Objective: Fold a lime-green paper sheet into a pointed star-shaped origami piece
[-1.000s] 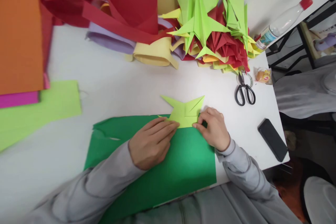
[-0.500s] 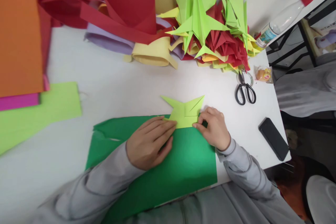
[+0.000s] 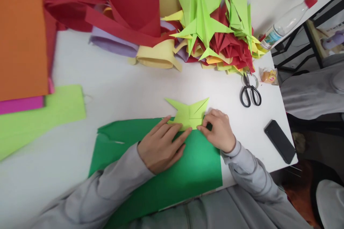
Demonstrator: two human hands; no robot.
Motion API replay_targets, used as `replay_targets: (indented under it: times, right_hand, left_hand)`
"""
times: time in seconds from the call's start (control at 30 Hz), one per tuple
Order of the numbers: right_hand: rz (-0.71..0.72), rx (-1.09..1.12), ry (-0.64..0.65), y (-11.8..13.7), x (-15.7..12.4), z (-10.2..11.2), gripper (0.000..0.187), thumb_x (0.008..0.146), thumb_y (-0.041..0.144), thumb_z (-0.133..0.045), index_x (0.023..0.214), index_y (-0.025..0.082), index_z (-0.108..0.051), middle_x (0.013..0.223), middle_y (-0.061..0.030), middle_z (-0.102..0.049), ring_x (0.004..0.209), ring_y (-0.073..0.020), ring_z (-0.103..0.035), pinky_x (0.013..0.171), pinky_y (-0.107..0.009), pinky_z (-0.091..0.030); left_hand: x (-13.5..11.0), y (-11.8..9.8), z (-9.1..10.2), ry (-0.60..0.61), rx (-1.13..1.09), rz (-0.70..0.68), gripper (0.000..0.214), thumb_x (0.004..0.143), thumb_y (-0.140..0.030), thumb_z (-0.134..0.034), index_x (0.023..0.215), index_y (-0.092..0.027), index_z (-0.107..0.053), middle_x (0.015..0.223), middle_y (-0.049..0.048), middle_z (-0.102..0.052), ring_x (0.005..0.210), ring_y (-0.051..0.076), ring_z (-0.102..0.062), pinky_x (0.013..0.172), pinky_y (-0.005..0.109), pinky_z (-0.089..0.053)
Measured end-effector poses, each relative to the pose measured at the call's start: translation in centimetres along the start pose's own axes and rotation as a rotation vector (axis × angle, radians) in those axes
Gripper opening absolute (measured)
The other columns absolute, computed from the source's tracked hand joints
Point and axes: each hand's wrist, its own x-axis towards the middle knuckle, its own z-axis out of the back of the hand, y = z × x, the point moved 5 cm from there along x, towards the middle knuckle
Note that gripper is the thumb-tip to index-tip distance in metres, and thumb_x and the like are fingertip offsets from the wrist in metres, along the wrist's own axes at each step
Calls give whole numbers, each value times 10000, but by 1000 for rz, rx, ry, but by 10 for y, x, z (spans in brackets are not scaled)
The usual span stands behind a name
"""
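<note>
A lime-green folded paper figure (image 3: 189,113) with two pointed wings lies at the far edge of a dark green sheet (image 3: 182,171) on the white table (image 3: 129,86). My left hand (image 3: 162,145) lies flat on the sheet, fingers stretched out and pressing the figure's lower left edge. My right hand (image 3: 219,130) is closed in a pinch on the figure's right lower corner. Grey sleeves cover both arms.
A heap of folded lime, red and yellow paper figures (image 3: 217,32) and curled red, yellow and lilac paper strips (image 3: 129,10) fills the far side. Orange, pink and lime sheets (image 3: 24,50) lie at left. Scissors (image 3: 249,91), a phone (image 3: 279,142), a bottle (image 3: 287,21) and a small wrapped snack (image 3: 270,76) sit at right.
My left hand has slid right along the figure's lower edge, its fingers now spread further under it. The right hand and the figure stay in place.
</note>
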Motion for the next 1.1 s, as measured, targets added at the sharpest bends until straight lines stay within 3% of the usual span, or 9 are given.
replay_targets:
  times: [0.33,0.63,0.93,1.1]
  right_hand:
    - [-43,-66,-62,7,-1,-3,259,778,401,-706,660,209,-580,811,-18,-530,879,-222,-499,748,-351,-317]
    - [-61,-15,-7,6,3,0,225,760,339,-730,646,212,-583,801,3,-550,877,-209,-517,736,-336,-311]
    - [-14,62,-2,-5,6,1,239,739,266,-751,621,198,-555,742,24,-546,786,-164,-519,710,-292,-331]
    - [-19,-58,-70,4,3,-2,323,777,466,-696,642,204,-566,760,2,-532,815,-193,-515,718,-320,-319]
  left_hand:
    - [6,-9,-3,7,129,-20,275,857,-297,-545,995,-112,-693,861,124,-641,841,256,-597,912,512,-509]
    - [7,-7,4,-57,61,-9,175,832,-132,-539,881,-89,-701,855,116,-662,826,217,-600,981,485,-478]
    - [-7,0,-1,-129,-32,26,226,825,-96,-486,925,-89,-689,981,132,-683,945,230,-608,1038,483,-431]
    - [-6,-1,-3,-113,-49,27,219,822,-127,-542,974,-56,-682,981,156,-686,929,249,-620,1021,516,-444]
